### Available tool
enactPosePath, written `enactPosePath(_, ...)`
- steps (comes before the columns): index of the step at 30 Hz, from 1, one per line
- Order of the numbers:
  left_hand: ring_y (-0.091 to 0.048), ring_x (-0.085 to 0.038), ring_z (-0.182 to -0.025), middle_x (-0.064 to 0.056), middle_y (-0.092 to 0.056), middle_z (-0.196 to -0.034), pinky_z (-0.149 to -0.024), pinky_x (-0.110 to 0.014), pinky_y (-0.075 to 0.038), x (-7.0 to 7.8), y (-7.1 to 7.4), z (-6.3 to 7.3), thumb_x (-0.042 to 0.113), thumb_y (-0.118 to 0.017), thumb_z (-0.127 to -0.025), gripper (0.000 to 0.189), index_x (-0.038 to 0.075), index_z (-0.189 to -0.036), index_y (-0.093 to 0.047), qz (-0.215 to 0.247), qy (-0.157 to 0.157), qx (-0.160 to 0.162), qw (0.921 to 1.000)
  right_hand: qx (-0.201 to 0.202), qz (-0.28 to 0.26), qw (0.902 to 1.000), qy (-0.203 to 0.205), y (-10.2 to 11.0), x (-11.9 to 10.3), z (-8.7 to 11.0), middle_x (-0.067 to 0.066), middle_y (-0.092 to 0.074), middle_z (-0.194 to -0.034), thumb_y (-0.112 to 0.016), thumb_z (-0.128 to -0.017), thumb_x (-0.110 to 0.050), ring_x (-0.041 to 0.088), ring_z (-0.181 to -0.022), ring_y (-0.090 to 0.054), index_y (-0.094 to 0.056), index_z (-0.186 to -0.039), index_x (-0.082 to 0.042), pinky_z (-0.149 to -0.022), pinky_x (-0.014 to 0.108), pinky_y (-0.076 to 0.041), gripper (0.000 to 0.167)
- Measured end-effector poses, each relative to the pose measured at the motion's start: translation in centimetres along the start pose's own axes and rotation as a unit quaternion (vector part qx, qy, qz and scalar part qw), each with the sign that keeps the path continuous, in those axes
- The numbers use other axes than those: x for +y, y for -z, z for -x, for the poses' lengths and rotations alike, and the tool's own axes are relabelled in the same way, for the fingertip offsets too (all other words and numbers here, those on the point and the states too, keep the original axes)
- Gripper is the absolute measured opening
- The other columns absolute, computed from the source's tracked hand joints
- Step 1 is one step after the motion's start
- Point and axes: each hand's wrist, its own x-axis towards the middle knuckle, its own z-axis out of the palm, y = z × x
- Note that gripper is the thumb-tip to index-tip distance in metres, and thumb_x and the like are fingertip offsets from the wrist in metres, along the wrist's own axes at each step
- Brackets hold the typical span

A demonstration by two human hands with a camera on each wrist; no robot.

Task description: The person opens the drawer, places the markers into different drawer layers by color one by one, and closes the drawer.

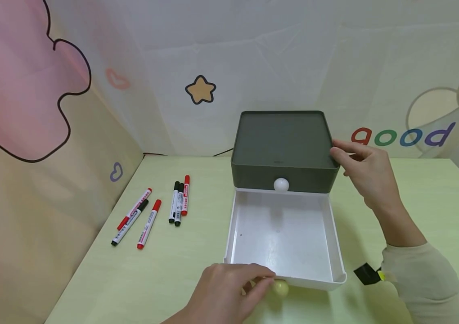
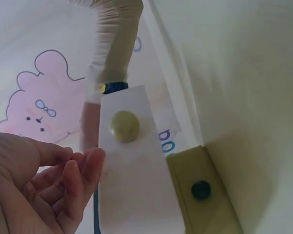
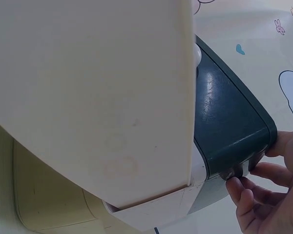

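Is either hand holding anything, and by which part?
The right hand touches the gray box at its right edge; whether it grips is unclear. The left hand is at the front of the white drawer, beside its knob; no clear hold shows.

Pale cream sleeve (image 1: 425, 279), creased fabric, dark strap (image 1: 367, 274) near its end, small yellow patch (image 1: 381, 275)

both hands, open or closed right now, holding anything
Left hand: open, holding nothing, near the round pale-yellow knob.
Right hand: open, touching the dark-grey rectangular box.
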Motion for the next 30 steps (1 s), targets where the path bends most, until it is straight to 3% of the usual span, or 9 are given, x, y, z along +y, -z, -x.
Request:
enactPosePath(2, -0.059, 0.01, -0.066, 0.013, -0.076, -0.085, -0.061, -0.006, -0.043, -0.1, 0.5, 0.0, 0.016, -0.078, -0.094, 0.005, 0.016, -0.097, -0.081, 0.0, -0.016, 0.033, 0.9993, 0.0, -0.001, 1.0, -0.001, 0.0, 0.0, 0.0, -0.021, -0.062, -0.107, -0.066, -0.102, -0.033, 0.012, -0.08, -0.055, -0.064, -0.141, -0.007, -0.066, 0.018, -0.046, 0.047)
enactPosePath(5, -0.061, 0.008, -0.067, 0.012, -0.076, -0.087, -0.058, -0.007, -0.044, -0.3, 1.4, -0.2, 0.014, -0.078, -0.093, 0.006, 0.015, -0.098, -0.082, 0.005, -0.009, 0.061, 0.9981, 0.003, -0.002, 1.0, -0.001, 0.0, -0.1, 0.0, -0.021, -0.063, -0.106, -0.066, -0.102, -0.033, 0.012, -0.08, -0.055, -0.064, -0.14, -0.008, -0.066, 0.018, -0.046, 0.046)
enactPosePath(17, -0.065, 0.002, -0.073, 0.014, -0.076, -0.097, -0.06, -0.019, -0.053, -2.8, 5.0, -1.0, 0.009, -0.082, -0.088, 0.022, 0.02, -0.107, -0.081, -0.055, 0.081, 0.144, 0.9848, 0.001, 0.006, 1.0, 0.002, 0.0, 0.1, -0.1, -0.017, -0.062, -0.106, -0.065, -0.103, -0.033, 0.014, -0.079, -0.054, -0.064, -0.141, -0.008, -0.065, 0.019, -0.046, 0.046)
enactPosePath(30, -0.071, -0.01, -0.077, 0.003, -0.076, -0.097, -0.065, -0.026, -0.056, -8.3, 8.4, -1.1, 0.007, -0.077, -0.093, 0.029, 0.013, -0.121, -0.076, -0.059, 0.15, 0.216, 0.963, 0.004, 0.006, 1.0, 0.006, -0.1, 0.1, 0.0, -0.014, -0.062, -0.106, -0.065, -0.103, -0.033, 0.016, -0.075, -0.054, -0.065, -0.14, -0.008, -0.06, 0.021, -0.043, 0.045)
